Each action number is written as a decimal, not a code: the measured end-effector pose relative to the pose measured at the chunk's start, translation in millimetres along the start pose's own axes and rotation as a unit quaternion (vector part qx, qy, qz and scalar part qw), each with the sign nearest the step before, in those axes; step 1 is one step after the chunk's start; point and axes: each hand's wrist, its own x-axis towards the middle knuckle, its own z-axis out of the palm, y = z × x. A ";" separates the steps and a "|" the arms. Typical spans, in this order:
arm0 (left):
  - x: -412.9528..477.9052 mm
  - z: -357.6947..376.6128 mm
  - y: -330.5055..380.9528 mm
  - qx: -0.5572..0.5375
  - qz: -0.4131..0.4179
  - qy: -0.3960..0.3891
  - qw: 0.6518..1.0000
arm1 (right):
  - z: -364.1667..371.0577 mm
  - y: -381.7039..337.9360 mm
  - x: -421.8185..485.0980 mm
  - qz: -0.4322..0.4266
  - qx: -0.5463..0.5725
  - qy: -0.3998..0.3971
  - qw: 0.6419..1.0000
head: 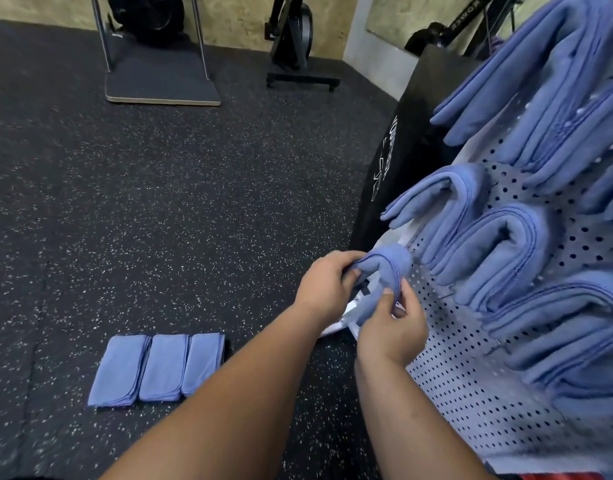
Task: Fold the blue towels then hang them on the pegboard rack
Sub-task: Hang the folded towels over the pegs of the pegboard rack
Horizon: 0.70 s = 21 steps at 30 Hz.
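Item: blue towel (384, 268), soft napped cloth with a darker stitched hem, folded into a narrow band and bent into an arch; held at the lower left edge of the pegboard rack (454, 375), just beside its rim. Left hand (324, 285): grip clenched on the towel's left end, fingers curled round the cloth. Right hand (391, 330): grip pinching the towel's right leg between thumb and fingertips. Pegboard rack: pale flat panel pierced by a regular grid of small round holes. It carries several hung towels (499, 251) of the same blue cloth, each folded thick and draped in a rounded hump, with the pegs hidden under the fabric; those in the upper row (526, 71) hang longer. Floor (159, 202): black rubber matting flecked with white, with faint seams. On it, well apart from the rack, three folded towels (156, 368): flat oblongs with layered edges, lying side by side and touching. Beside the rack: black fabric panel (395, 161) with white printing, not legible. At the far wall: low padded platform (159, 77) with metal tube uprights, and a black exercise machine (291, 39) on a flat base.
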 end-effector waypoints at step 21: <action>32.0 73.0 -38.6 -0.024 -0.136 -0.075 0.988 | 18.0 37.2 48.2 0.026 0.007 -0.004 1.000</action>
